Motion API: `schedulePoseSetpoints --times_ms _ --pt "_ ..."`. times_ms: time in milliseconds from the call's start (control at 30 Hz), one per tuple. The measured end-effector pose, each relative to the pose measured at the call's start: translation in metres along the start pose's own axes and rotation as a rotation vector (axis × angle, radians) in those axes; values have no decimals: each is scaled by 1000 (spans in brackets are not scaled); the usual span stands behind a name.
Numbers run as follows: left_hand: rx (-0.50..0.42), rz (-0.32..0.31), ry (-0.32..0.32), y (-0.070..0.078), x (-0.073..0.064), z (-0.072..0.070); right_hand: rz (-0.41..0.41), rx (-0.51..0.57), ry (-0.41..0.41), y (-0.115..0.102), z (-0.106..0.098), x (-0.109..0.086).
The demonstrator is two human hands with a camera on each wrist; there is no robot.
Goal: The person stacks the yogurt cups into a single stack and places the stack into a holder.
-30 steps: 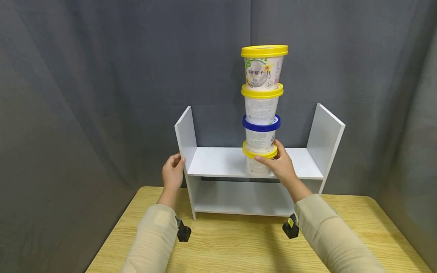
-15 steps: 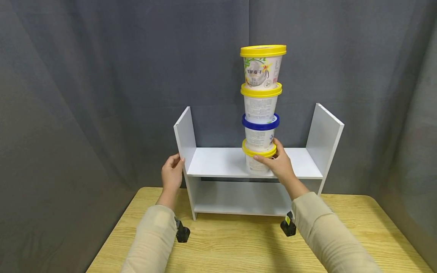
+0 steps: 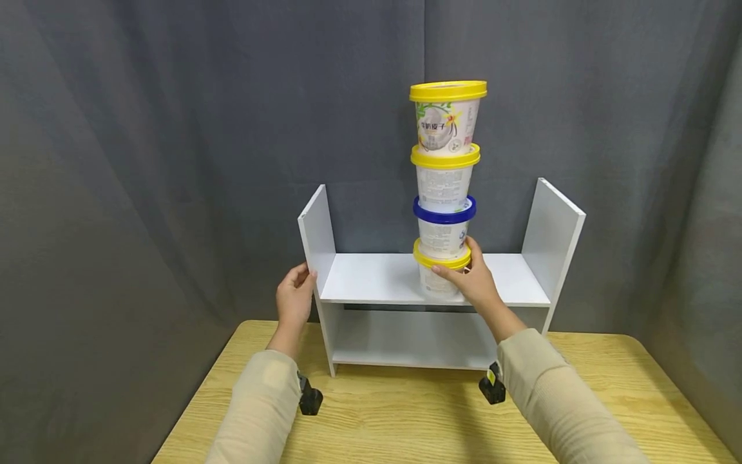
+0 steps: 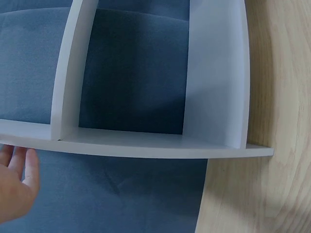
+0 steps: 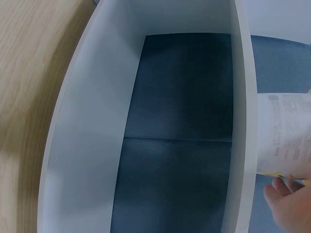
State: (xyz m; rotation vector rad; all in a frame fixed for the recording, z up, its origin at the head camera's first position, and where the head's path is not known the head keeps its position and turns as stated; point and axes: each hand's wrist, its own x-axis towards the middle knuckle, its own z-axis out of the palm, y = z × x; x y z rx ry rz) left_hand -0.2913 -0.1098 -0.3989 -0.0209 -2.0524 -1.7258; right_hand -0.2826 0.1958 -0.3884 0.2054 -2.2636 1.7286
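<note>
Several white paper tubs stand in one stack on the upper board of a white shelf (image 3: 371, 277). At the bottom is a yellow-lidded tub (image 3: 436, 281); above it sits a blue-lidded tub (image 3: 442, 237). Higher up come a yellow-lidded tub with printed text (image 3: 443, 187) and a top tub (image 3: 446, 125) with a flower picture. My right hand (image 3: 480, 283) holds the bottom tub from the right, thumb at its front near the lid. The fingertips of my left hand (image 3: 294, 301) touch the outer face of the shelf's left side panel (image 4: 146, 151), gripping nothing.
The shelf stands on a wooden table (image 3: 382, 412), with its right side panel (image 3: 553, 235) rising to the right of the stack. A lower board (image 3: 417, 338) lies beneath the upper one. Grey curtains (image 3: 203, 161) hang behind and on both sides.
</note>
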Motion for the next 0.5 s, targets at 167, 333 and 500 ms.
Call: schedulePoseSetpoints --times_ms 167,333,500 --pt "48 -11 -75 5 0 0 51 -90 -36 0 -5 -1" --pt "261 -31 -205 12 -9 -8 111 -231 -32 1 -13 -16" --pt "593 90 -294 18 -27 -24 -25 -441 -33 6 -31 -54"
